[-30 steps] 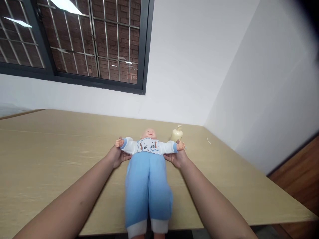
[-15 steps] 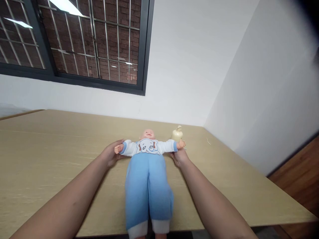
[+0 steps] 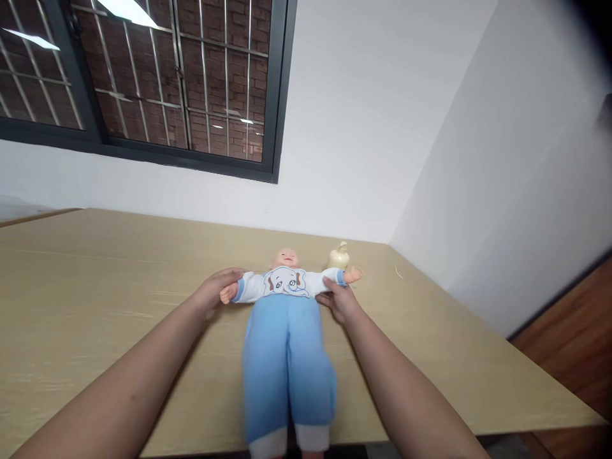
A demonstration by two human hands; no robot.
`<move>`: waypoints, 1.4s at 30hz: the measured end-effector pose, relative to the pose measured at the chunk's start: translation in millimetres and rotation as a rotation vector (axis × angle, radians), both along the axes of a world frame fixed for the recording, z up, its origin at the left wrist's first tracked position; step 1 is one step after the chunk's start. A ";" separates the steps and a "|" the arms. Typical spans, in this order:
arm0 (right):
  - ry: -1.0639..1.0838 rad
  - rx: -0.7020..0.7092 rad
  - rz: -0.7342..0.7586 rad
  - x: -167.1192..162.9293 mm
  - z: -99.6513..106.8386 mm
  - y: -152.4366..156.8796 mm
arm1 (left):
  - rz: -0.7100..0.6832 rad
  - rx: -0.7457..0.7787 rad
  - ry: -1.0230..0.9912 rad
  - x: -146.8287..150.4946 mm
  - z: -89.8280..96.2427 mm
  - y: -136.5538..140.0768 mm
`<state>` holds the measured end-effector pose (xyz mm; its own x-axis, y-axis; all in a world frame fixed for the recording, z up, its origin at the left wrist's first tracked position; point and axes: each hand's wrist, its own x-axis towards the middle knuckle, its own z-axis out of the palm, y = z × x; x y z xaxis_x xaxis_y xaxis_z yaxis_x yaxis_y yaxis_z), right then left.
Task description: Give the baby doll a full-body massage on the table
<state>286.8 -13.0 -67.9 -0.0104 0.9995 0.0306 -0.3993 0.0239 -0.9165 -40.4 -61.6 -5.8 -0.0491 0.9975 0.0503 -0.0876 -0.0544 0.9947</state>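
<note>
While the doll (image 3: 287, 357) lies face-up on the bench (image 3: 105, 306), the right hand (image 3: 342, 301) grips one sleeve (image 3: 316, 283); the left hand (image 3: 213, 294) abuts the other, closure indeterminable. The gripped sleeve partly obstructs the cream bottle (image 3: 339, 257).

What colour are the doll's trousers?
The trousers are light blue with whitish cuffs, seen in the head view.

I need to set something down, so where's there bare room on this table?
Table between left forearm and window wall; also between right forearm and white strand. Crowded: the middle, with the doll, left hand and right hand at its sleeves, and bottle behind.
</note>
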 end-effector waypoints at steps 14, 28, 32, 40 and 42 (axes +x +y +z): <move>0.173 -0.100 -0.299 11.2 -7.4 22.5 | -0.285 0.683 1.135 51.3 12.1 -62.0; -0.014 -0.041 -0.450 7.6 -6.0 18.6 | -0.396 1.290 1.220 114.2 -47.6 -96.5; -0.098 0.028 -0.501 9.5 -7.6 19.5 | -0.208 1.149 1.033 102.0 -45.9 -79.9; -0.390 0.266 -0.522 -7.2 18.4 -12.9 | -0.197 0.698 0.532 76.9 -31.8 -50.4; -0.441 0.438 -0.348 -14.4 27.3 -23.3 | -0.203 0.513 0.339 78.9 -29.9 -42.9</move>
